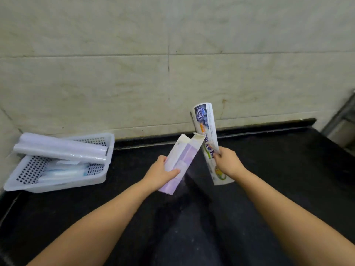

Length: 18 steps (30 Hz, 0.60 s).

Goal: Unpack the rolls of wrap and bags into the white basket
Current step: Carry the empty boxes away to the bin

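My left hand (160,174) grips a long purple-and-white carton (182,160), tilted up to the right with its top flaps open. My right hand (227,163) holds a printed roll of bags (206,135) by its lower half, upright and just right of the carton's open end. The white perforated basket (57,186) stands at the left by the wall. Two clear rolls of wrap (61,148) lie across its rim, and more rolled items (63,172) rest inside it.
A black countertop (192,217) spreads below my arms. A beige tiled wall (172,64) rises behind it. A metal frame (343,116) shows at the right edge.
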### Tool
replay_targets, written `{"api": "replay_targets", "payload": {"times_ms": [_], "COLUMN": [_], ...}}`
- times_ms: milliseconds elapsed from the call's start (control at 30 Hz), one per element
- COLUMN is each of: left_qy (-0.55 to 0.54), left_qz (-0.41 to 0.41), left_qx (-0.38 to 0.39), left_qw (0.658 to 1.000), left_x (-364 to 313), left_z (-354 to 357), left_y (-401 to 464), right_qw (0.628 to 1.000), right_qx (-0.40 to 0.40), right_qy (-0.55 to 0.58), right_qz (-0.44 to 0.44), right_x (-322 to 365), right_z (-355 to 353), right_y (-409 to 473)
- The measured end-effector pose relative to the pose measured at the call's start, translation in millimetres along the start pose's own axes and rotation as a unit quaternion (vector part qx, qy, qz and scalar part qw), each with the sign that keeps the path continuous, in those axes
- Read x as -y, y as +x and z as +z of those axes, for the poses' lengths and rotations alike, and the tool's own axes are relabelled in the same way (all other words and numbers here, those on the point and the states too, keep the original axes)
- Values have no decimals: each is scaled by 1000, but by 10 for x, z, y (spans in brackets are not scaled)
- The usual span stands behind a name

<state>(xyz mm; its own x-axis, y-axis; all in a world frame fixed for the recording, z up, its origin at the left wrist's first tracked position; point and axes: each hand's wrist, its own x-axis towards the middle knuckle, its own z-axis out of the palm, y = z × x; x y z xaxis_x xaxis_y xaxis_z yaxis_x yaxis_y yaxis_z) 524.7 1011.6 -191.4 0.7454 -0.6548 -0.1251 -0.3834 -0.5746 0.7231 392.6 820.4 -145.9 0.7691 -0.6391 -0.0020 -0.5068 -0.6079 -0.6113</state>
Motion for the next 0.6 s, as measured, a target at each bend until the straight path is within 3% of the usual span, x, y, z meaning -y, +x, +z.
{"api": "replay_targets", "payload": {"times_ms": [300, 600], "left_qy": [-34, 7], "left_qz": [111, 263], "left_qx": [180, 382], "left_qw": [977, 886], "left_x": [-758, -1917], "left_z": [976, 2499], "left_y": [-322, -1680], "right_qw": [972, 881], "right_qx": [-127, -264], "right_qy": [28, 31], "right_qz": [196, 391], "right_x": [-805, -1789], "right_z": [-491, -978], "right_y": [-1527, -3785]}}
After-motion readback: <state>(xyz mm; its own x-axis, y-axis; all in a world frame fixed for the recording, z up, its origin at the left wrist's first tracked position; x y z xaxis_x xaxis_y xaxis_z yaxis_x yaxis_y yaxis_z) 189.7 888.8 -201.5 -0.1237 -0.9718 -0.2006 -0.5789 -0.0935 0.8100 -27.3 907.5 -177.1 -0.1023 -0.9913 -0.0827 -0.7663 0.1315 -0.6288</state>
